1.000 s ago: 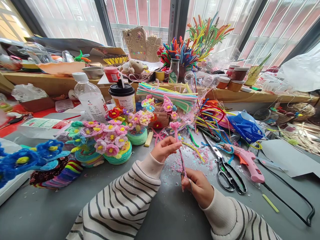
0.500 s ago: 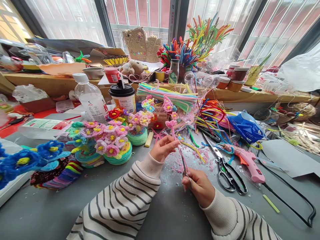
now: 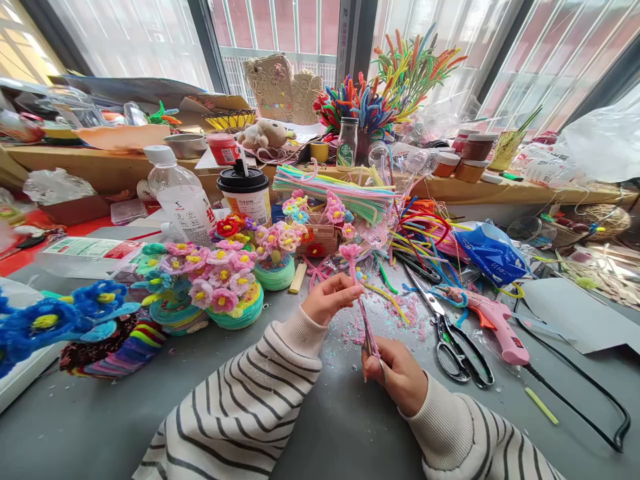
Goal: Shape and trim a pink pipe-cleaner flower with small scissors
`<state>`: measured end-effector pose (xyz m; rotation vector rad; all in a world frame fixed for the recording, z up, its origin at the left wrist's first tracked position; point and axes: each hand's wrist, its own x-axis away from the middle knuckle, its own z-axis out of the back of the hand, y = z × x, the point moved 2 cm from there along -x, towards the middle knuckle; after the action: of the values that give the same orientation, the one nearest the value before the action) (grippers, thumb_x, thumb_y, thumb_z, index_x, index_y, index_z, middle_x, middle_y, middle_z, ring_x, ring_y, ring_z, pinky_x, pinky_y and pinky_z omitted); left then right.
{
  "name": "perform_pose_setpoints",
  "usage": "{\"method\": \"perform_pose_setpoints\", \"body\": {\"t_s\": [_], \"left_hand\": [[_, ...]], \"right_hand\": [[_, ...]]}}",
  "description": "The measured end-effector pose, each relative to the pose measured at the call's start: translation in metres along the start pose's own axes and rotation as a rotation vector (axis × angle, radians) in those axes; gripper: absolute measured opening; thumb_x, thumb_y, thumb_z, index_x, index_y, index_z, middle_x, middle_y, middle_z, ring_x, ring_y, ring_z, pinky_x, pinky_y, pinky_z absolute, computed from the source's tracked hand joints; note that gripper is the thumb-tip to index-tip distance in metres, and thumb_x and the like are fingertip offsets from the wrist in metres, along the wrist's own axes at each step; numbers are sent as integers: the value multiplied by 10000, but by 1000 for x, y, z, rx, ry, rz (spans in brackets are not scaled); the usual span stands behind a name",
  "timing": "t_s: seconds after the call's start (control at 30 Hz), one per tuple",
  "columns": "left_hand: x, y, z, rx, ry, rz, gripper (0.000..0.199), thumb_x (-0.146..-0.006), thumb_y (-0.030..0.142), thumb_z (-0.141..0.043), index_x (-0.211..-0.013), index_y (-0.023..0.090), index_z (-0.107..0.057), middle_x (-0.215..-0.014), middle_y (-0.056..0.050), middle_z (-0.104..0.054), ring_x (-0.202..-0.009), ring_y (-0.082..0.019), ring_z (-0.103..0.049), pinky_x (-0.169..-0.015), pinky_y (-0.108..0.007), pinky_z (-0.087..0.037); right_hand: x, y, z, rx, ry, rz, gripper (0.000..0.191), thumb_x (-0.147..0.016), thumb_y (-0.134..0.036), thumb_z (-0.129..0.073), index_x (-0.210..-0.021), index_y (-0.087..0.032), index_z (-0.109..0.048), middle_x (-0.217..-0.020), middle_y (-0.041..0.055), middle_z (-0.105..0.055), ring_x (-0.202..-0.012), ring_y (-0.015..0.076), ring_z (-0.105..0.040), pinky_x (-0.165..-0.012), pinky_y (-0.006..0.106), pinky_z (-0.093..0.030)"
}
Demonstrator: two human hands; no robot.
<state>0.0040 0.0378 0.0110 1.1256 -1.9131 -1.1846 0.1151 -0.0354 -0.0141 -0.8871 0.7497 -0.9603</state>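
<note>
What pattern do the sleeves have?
Dark stripes on off-white; clearest on the left sleeve, head view.

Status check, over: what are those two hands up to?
Left hand pinching pink fuzzy stem. Right hand working small scissors along it. Pink fluff scraps beside them; nothing blocking.

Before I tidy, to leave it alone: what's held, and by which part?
The left hand pinches the pink flower by its stem; the right hand holds small scissors by the handles.

Both hands point(image 3: 364, 333) pinch with bent fingers, the left higher.
</note>
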Motion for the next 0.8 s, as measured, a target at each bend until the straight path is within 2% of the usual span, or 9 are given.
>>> {"method": "perform_pose_setpoints", "body": {"t_s": [0.5,0.67,0.8], "left_hand": [[0,0,1,46,28,2,242,-480,256,-661,-471,145,-446,-555,39,-457,-498,-43,-395,-482,-176,-312],[0,1,3,147,87,-15,217,-487,226,-664,-493,144,-464,-562,45,-516,-512,-34,-465,-484,-148,-355],[-1,4,5,256,109,-82,222,-524,244,-645,-551,159,-442,-602,35,-588,-596,-82,-558,-567,-197,-421]], "right_hand": [[-1,-3,3,43,60,-38,500,-700,-591,-276,-469,-168,-406,-417,-15,-445,-394,86,-400,-411,202,-316],[-2,-4,4,23,59,-34,487,-703,-588,-277,-463,-177,-381,-424,-16,-438,-414,91,-424,-421,198,-337],[-2,-4,3,-11,57,-59,480,-695,-592,-288,-455,-182,-353,-418,-20,-420,-424,95,-433,-424,196,-345]]}}
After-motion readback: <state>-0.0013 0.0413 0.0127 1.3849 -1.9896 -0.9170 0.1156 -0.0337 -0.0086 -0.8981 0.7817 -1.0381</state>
